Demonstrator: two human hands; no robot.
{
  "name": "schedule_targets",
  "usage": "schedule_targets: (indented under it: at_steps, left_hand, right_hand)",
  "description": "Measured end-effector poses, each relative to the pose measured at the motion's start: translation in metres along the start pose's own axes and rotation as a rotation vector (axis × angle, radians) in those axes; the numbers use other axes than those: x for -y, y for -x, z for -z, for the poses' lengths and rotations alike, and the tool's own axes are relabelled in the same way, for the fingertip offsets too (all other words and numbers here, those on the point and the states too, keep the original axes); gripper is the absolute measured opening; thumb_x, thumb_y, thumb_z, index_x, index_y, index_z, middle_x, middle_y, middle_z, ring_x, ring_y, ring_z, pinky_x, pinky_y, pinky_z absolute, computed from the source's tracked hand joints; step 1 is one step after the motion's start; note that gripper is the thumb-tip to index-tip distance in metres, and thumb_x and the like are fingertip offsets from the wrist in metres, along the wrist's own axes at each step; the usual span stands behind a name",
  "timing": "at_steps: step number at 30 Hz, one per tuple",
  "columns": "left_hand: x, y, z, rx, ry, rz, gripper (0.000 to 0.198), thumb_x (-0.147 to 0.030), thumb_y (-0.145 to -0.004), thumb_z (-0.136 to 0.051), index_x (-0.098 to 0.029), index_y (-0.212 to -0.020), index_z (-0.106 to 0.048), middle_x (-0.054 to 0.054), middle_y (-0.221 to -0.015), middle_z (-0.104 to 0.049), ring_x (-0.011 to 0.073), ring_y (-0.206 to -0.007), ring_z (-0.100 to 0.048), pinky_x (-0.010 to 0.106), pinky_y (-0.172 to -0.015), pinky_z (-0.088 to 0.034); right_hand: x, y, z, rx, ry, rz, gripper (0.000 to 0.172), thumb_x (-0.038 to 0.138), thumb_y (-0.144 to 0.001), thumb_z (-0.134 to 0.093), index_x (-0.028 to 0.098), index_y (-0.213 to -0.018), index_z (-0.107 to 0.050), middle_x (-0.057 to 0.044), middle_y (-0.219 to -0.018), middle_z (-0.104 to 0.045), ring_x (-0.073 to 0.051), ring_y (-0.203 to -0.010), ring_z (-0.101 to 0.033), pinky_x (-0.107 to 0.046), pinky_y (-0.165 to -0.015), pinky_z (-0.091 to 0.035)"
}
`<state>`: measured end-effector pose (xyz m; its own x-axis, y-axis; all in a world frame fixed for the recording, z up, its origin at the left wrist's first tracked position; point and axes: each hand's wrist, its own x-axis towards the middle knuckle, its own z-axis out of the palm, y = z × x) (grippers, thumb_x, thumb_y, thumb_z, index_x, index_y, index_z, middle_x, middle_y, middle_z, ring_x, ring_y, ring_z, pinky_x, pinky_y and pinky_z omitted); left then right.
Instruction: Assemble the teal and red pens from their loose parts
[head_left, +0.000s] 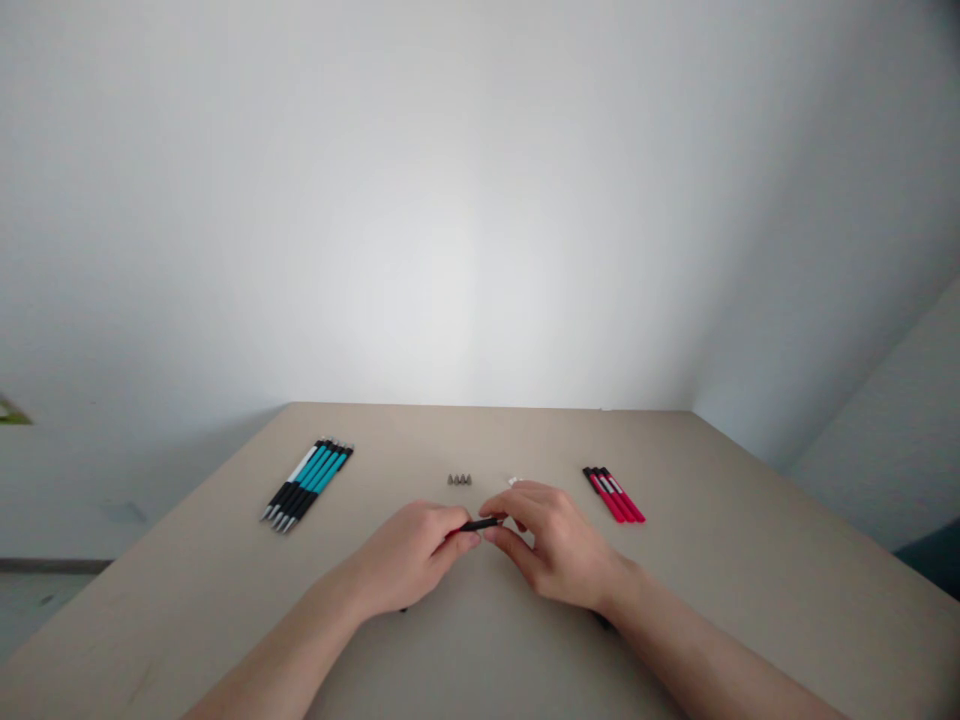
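- The left hand [420, 555] is closed on a slim black pen [478, 525], pinched between thumb and fingers; a trace of red shows where the pen enters the grip.
- The right hand [561, 545] has its thumb and fingers bent narrowly around the other end of the pen; whether they grip it, I cannot tell.
- The pen lies nearly level between the two hands, over the middle of the tabletop [480, 650].
- Beyond the hands, four small metal cones [460, 480] stand in a short row.
- Some small white pieces [513, 481] lie just past the right hand, partly hidden by it.
- To the left lies a slanted row of pens [309, 483], mostly teal, one white, with black grips.
- To the right, red barrels [615, 496] with black ends lie side by side.
- A pale wall [480, 220] rises behind.
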<state>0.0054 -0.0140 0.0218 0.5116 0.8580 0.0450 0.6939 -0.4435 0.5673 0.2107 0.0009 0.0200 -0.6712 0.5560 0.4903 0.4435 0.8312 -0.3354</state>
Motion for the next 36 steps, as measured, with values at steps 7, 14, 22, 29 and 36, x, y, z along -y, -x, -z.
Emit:
schedule_targets:
  at_steps: [7,14,22,29,36]
  left_hand:
    - [-0.0017,0.0006,0.0017,0.009,-0.013,0.011,0.031,-0.032,-0.092,-0.041,-0.018,-0.068,-0.054,-0.003,-0.060,-0.055,0.0108,-0.055,-0.047,0.021,-0.053,-0.028]
    - [-0.0027,0.0009,0.0029,0.025,-0.019,0.022,0.032,-0.033,-0.092,-0.040,-0.018,-0.069,-0.056,-0.002,-0.061,-0.057,0.0111,-0.055,-0.047,0.021,-0.053,-0.029]
    - [-0.0036,0.0012,0.0019,0.023,-0.007,0.011,0.032,-0.033,-0.092,-0.040,-0.017,-0.069,-0.055,-0.002,-0.061,-0.057,0.0113,-0.056,-0.050,0.021,-0.054,-0.030]
    - [-0.0029,0.0017,0.0021,0.015,-0.013,0.002,0.031,-0.033,-0.093,-0.040,-0.018,-0.069,-0.055,-0.002,-0.061,-0.057,0.0109,-0.056,-0.050,0.020,-0.053,-0.030]
    - [-0.0037,0.0007,0.0026,0.015,-0.019,-0.003,0.032,-0.033,-0.093,-0.040,-0.018,-0.069,-0.055,-0.002,-0.060,-0.056,0.0114,-0.056,-0.050,0.021,-0.053,-0.030]
  right_hand:
    - [-0.0009,-0.0002,-0.0013,0.006,0.007,-0.007,0.013,0.023,-0.091,-0.051,0.016,-0.093,-0.063,-0.005,-0.076,-0.066,-0.015,-0.065,-0.054,-0.026,-0.063,-0.037]
    - [-0.0010,-0.0006,-0.0018,0.024,0.006,-0.004,0.014,0.022,-0.092,-0.051,0.016,-0.094,-0.063,-0.005,-0.077,-0.067,-0.015,-0.064,-0.055,-0.026,-0.063,-0.038]
    - [-0.0011,0.0007,-0.0023,0.045,0.023,-0.006,0.016,0.023,-0.093,-0.048,0.016,-0.091,-0.063,-0.005,-0.076,-0.067,-0.016,-0.066,-0.058,-0.026,-0.063,-0.038]
    - [0.0003,-0.0004,-0.0016,0.060,0.019,-0.014,0.015,0.022,-0.092,-0.048,0.016,-0.094,-0.062,-0.006,-0.079,-0.068,-0.015,-0.067,-0.059,-0.026,-0.064,-0.040]
    - [0.0007,-0.0004,-0.0017,0.059,0.034,-0.002,0.017,0.022,-0.093,-0.047,0.016,-0.091,-0.062,-0.006,-0.075,-0.067,-0.016,-0.066,-0.060,-0.025,-0.063,-0.040]
